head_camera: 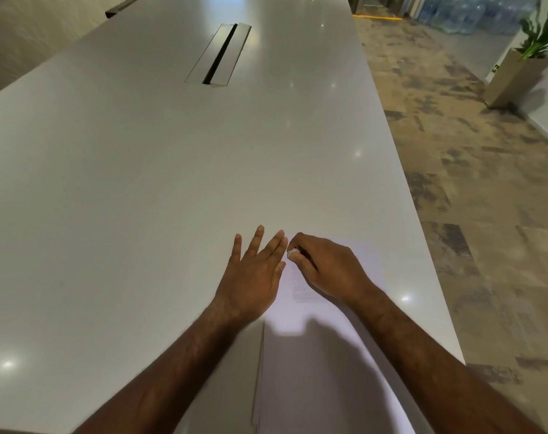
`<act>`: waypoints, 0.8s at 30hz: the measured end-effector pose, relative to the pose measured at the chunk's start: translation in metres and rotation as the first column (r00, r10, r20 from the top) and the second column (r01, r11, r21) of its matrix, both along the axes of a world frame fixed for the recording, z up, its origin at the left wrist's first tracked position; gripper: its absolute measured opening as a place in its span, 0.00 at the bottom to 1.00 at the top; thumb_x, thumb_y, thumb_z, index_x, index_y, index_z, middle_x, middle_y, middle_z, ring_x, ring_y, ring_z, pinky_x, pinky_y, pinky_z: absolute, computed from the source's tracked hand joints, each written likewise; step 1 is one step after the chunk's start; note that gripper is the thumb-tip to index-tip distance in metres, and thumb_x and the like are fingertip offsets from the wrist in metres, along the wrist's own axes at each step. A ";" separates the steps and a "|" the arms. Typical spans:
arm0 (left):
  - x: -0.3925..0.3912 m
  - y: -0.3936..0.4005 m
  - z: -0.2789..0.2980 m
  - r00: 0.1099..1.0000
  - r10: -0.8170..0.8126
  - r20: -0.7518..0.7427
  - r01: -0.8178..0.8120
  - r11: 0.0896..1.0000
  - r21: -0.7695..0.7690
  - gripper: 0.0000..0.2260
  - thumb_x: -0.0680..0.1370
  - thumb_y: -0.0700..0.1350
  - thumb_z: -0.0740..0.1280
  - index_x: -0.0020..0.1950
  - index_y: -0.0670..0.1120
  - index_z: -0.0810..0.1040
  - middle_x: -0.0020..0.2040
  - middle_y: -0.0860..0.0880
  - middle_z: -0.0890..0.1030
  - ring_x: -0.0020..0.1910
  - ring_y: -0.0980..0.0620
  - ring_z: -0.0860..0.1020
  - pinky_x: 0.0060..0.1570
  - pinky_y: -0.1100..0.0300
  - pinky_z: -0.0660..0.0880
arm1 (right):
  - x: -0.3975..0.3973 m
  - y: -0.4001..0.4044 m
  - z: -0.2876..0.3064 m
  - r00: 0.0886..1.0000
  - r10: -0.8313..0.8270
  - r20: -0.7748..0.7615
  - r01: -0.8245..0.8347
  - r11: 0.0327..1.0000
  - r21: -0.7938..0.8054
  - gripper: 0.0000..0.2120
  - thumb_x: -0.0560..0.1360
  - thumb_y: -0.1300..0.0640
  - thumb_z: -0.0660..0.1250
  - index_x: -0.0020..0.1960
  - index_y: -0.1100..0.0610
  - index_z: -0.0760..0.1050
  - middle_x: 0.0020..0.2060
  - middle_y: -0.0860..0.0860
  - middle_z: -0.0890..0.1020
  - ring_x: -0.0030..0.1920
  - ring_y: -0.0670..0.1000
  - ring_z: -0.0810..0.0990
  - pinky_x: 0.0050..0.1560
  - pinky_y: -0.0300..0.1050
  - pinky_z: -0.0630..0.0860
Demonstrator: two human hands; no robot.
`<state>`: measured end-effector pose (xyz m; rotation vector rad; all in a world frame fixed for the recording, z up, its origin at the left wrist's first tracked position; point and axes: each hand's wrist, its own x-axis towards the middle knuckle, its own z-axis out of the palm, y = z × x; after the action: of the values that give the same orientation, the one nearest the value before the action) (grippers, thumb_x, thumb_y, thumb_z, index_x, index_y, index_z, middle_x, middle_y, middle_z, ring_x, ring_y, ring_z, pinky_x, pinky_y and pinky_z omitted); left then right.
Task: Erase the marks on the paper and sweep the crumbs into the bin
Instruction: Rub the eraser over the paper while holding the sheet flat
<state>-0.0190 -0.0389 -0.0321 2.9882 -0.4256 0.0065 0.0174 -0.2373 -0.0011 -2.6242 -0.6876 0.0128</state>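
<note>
A white sheet of paper (300,311) lies near the front of the long white table (141,170), with faint pencil marks (302,292) between my hands. My left hand (253,274) lies flat with fingers spread, pressing the paper's left edge. My right hand (326,267) pinches a small white eraser (293,252) against the paper's far part. No bin and no crumbs can be made out.
A recessed cable slot (219,54) runs along the table's middle, far ahead. The table's right edge (423,233) drops to a patterned carpet floor. A potted plant in a tall planter (514,76) stands at the far right.
</note>
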 end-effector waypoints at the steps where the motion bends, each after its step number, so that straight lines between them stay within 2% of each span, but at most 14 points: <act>1: 0.001 0.000 -0.001 1.000 0.002 0.000 -0.002 1.000 -0.002 0.27 0.84 0.57 0.36 0.83 0.54 0.45 0.83 0.55 0.49 0.82 0.46 0.43 0.78 0.36 0.47 | 0.002 0.003 0.000 1.000 -0.018 0.019 0.018 1.000 -0.001 0.08 0.88 0.45 0.57 0.57 0.44 0.74 0.46 0.40 0.82 0.44 0.45 0.79 0.44 0.45 0.78; 6: 0.000 -0.001 0.000 1.000 0.002 0.004 -0.002 1.000 0.010 0.27 0.85 0.56 0.38 0.84 0.52 0.50 0.83 0.54 0.52 0.83 0.45 0.46 0.78 0.36 0.49 | 0.004 0.002 0.001 0.999 -0.008 -0.037 0.009 1.000 0.022 0.07 0.88 0.45 0.57 0.58 0.43 0.74 0.47 0.39 0.82 0.46 0.44 0.80 0.46 0.45 0.78; 10: 0.000 0.000 0.001 1.000 -0.001 0.003 0.001 1.000 0.026 0.27 0.85 0.56 0.38 0.84 0.51 0.52 0.83 0.53 0.52 0.82 0.44 0.46 0.78 0.36 0.50 | -0.002 -0.007 0.005 0.992 0.082 -0.092 -0.080 0.996 0.029 0.07 0.87 0.46 0.59 0.56 0.43 0.75 0.42 0.35 0.78 0.46 0.43 0.77 0.46 0.44 0.77; 17: -0.001 -0.001 0.005 1.000 0.002 0.009 -0.002 0.999 0.038 0.28 0.84 0.56 0.36 0.84 0.51 0.52 0.83 0.53 0.52 0.82 0.44 0.47 0.78 0.36 0.51 | 0.011 0.002 0.000 0.999 -0.028 -0.040 0.031 0.996 0.080 0.05 0.87 0.48 0.60 0.54 0.46 0.73 0.42 0.41 0.80 0.41 0.46 0.78 0.43 0.47 0.77; 24: -0.001 -0.001 0.006 1.000 -0.003 -0.007 0.003 0.999 0.034 0.29 0.83 0.56 0.35 0.84 0.51 0.51 0.83 0.53 0.51 0.82 0.44 0.45 0.78 0.37 0.48 | 0.000 -0.010 0.003 0.993 0.067 -0.092 -0.062 0.997 0.053 0.06 0.87 0.46 0.60 0.55 0.44 0.74 0.42 0.41 0.81 0.44 0.44 0.79 0.44 0.44 0.78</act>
<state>-0.0196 -0.0396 -0.0264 3.0204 -0.4335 -0.0108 0.0178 -0.2470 0.0015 -2.5347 -0.7296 0.1355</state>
